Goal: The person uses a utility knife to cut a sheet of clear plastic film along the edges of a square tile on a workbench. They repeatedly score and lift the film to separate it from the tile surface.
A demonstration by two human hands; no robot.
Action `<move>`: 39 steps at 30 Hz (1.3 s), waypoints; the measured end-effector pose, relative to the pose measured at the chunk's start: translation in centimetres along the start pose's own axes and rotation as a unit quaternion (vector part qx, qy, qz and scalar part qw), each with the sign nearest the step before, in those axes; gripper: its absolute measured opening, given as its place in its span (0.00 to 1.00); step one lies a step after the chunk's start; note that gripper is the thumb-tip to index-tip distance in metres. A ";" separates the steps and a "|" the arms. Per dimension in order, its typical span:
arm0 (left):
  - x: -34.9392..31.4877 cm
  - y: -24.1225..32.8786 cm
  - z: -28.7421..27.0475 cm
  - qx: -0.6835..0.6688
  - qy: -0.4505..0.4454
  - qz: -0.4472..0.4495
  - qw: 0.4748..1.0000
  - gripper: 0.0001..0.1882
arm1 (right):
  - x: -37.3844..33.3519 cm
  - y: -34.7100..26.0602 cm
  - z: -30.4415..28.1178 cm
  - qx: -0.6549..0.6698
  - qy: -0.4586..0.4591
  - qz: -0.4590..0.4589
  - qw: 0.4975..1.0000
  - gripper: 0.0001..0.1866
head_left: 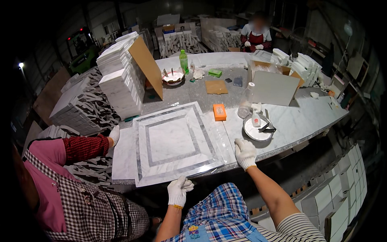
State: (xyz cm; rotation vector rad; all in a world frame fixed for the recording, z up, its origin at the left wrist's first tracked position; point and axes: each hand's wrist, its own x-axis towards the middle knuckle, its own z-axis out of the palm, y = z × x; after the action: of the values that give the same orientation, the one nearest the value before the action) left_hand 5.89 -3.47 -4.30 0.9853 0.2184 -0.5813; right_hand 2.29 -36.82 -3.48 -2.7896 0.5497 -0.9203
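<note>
A square marble panel, white with grey inlaid border bands, lies on the stone worktable in front of me. My left hand, in a white knit glove, is just off the panel's near edge, its fingers curled with nothing visible in them. Over the table's near edge, right of the panel, is my gloved right hand, fingers bent in and nothing visible in them. Beyond it stand an orange box and a metal bowl of white paste with a small bottle and black-handled tools.
At left stands a co-worker in a checked apron, a gloved hand by the panel's left side. Stacked marble slabs rise behind. A clear bottle, a carton and a green bottle stand farther back. Another person is opposite.
</note>
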 end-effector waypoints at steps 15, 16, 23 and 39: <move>0.1 0.2 -0.4 -0.014 -0.050 -0.006 0.999 0.14 | 0.1 -0.1 0.0 -0.001 -0.014 0.006 1.000 0.11; 0.2 0.2 -0.5 -0.013 -0.056 -0.008 0.998 0.14 | 0.1 -0.1 0.0 -0.004 -0.007 0.001 1.000 0.11; 0.3 0.0 -0.5 0.001 -0.022 -0.001 1.000 0.14 | 0.0 0.0 0.3 -0.016 -0.005 0.001 1.000 0.11; 1.1 -1.0 -1.5 0.014 0.005 0.011 1.000 0.13 | -0.1 -0.2 -0.1 -0.002 -0.007 0.008 1.000 0.11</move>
State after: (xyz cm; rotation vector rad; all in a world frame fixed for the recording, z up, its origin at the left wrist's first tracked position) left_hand 6.35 -3.01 -6.27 1.0172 0.2088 -0.5609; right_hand 2.25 -36.58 -3.41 -2.7880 0.5714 -0.8974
